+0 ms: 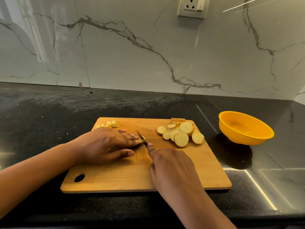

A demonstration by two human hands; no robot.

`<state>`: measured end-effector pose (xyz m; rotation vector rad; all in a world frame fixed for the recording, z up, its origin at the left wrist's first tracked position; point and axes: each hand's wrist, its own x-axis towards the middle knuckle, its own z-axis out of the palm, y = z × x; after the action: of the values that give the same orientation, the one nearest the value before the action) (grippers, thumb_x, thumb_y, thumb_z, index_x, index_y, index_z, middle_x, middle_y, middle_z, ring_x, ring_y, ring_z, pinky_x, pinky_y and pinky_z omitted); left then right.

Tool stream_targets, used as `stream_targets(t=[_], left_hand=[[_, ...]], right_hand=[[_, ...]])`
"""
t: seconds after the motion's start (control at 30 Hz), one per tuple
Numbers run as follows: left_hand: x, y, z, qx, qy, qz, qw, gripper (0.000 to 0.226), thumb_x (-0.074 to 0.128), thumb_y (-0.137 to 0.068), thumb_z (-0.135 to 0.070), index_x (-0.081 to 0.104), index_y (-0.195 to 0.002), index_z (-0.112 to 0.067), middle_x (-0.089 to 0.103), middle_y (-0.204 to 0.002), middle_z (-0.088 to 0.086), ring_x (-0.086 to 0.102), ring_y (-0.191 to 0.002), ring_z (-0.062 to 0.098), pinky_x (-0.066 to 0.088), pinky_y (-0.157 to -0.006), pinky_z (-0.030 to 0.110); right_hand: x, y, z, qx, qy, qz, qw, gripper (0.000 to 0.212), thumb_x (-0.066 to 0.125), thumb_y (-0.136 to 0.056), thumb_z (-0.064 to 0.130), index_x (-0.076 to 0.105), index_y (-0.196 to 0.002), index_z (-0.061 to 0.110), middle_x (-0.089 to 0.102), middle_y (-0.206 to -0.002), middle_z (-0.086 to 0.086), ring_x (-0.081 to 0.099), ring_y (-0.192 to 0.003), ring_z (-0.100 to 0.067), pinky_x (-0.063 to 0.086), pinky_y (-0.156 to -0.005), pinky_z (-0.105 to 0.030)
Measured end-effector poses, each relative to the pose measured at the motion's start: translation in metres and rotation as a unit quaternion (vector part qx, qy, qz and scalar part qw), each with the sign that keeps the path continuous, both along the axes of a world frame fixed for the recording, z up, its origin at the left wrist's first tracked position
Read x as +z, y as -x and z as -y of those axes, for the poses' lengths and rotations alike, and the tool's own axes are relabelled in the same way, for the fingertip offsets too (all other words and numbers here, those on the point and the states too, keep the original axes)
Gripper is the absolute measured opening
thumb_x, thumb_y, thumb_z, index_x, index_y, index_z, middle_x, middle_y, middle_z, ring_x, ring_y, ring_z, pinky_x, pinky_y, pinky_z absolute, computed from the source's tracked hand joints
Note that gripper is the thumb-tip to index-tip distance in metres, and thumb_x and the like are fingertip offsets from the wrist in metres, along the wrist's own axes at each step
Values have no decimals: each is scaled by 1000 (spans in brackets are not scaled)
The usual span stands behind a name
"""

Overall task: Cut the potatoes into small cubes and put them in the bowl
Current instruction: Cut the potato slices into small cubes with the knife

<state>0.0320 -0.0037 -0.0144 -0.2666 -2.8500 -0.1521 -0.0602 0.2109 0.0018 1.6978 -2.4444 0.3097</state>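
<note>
the right hand (pixel 171 164) gripped a knife (pixel 141 137); the left hand (pixel 107 142) pressed flat-fingered on a potato piece (pixel 142 139) mid-board. few cubes (pixel 110 124) lay at the board (pixel 132 176)'s far left corner, many slices (pixel 180 133) waited far right, bowl (pixel 244 129) seemingly empty.

1. A black, speckled stone countertop (pixel 49 116) is seen.
2. A wooden cutting board (pixel 115 177) is laid flat on it near the front edge, with its handle hole at the near left corner.
3. An orange bowl (pixel 239 138) is set upright on it, to the board's right and apart from it.
</note>
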Motion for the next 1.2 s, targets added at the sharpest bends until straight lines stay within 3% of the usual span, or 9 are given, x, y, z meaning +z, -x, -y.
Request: stream_targets(t=[0.17,0.37,0.47,0.6,0.73,0.93,1.07,1.2], left_hand=[[-1,-1,0,7,1,0,1000,50,34,-96,-56,49,-135,-29,50,-136,-16,42,-127,-6,30,-110,21],[1,0,-1,-4,9,-6,1000,46,37,-97,-52,49,-134,-27,52,-134,-13,42,-127,-7,26,-111,19],[1,-2,-1,2,16,-4,1000,48,33,-97,-54,48,-134,-27,51,-135,-14,42,-127,-6,25,-112,19],[0,-3,-1,5,17,8,1000,51,29,-97,-57,46,-135,-29,49,-136,-16,40,-128,-7,24,-112,17],[1,-4,-1,2,-11,21,1000,53,29,-95,-60,44,-136,-29,47,-138,-16,37,-129,-9,22,-112,14],[-2,-9,1,0,-81,-76,994,46,45,-94,-51,55,-129,-22,54,-133,-8,50,-123,-1,36,-107,23],[-2,-13,3,3,-38,-64,997,45,44,-95,-52,54,-130,-26,54,-134,-10,49,-123,-1,32,-109,24],[-1,-12,5,-2,17,-20,1000,49,39,-95,-57,45,-136,-31,46,-140,-12,38,-131,-5,19,-113,15]], right_hand=[[9,-6,9,28,-68,1,997,43,48,-98,19,38,-140,15,54,-112,-5,36,-79,-13,28,-52,-23],[15,2,12,27,-59,2,998,38,49,-97,23,44,-135,16,56,-115,-5,51,-97,-18,34,-72,-27],[11,0,4,33,-59,-5,998,49,49,-98,23,33,-143,16,55,-117,-5,52,-100,-19,35,-69,-26],[7,-2,-20,22,-69,12,997,62,47,-98,22,13,-151,21,55,-106,-2,48,-86,-16,39,-64,-27],[9,0,-36,31,-7,41,999,53,38,-100,31,21,-149,29,50,-91,7,49,-84,-13,41,-68,-27],[18,0,-45,24,33,60,997,50,42,-98,34,29,-146,35,58,-100,9,48,-85,-10,37,-66,-24],[15,-1,-33,8,75,60,995,52,42,-98,36,26,-147,34,61,-107,9,50,-87,-7,42,-70,-22],[11,-4,-17,8,74,59,995,50,41,-99,33,28,-147,31,61,-107,6,53,-91,-11,45,-73,-26]])
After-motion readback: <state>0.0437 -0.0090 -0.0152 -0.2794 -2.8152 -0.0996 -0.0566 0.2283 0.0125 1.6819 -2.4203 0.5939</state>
